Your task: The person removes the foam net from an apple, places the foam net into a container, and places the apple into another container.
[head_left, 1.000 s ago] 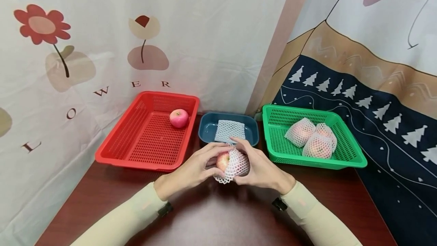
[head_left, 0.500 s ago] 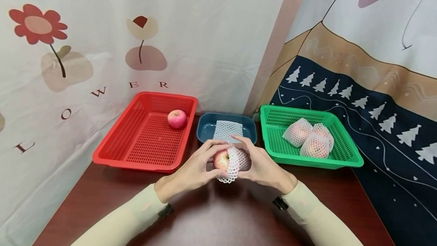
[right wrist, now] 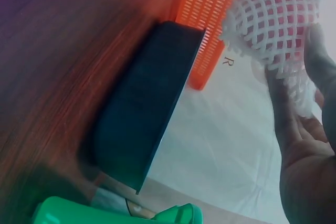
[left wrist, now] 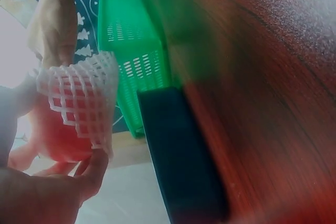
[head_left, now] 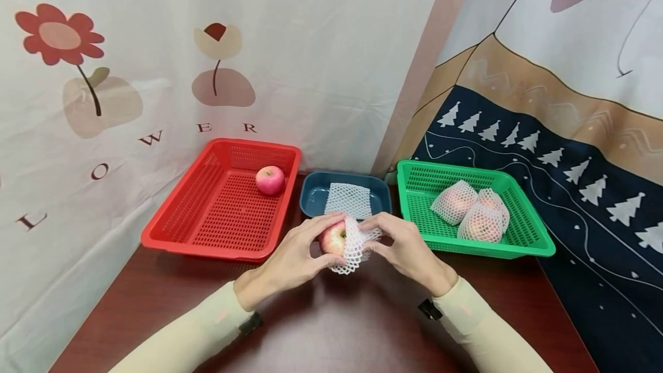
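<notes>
A red and yellow apple (head_left: 332,239) is held above the table, partly covered by a white foam net sleeve (head_left: 354,246). My left hand (head_left: 292,258) grips the apple from the left, thumb in front and fingers behind. On the other side, my right hand (head_left: 409,249) pinches the gathered tail of the foam net between thumb and fingers. In the left wrist view the net (left wrist: 84,95) spreads over the right part of the apple (left wrist: 60,129). The right wrist view shows the net (right wrist: 275,22) stretched over the fruit, with its tail at the right hand (right wrist: 310,156).
A red basket (head_left: 223,212) holds one pink apple (head_left: 270,180). Behind the hands, a dark blue bin (head_left: 380,194) contains flat foam netting (head_left: 347,199). The green basket (head_left: 422,200) at right holds three net-wrapped apples (head_left: 481,223). A printed curtain (head_left: 321,62) hangs behind.
My right hand has moved from cupping the netted side of the apple to pinching the net's tail at the right. The left hand keeps its grip on the apple.
</notes>
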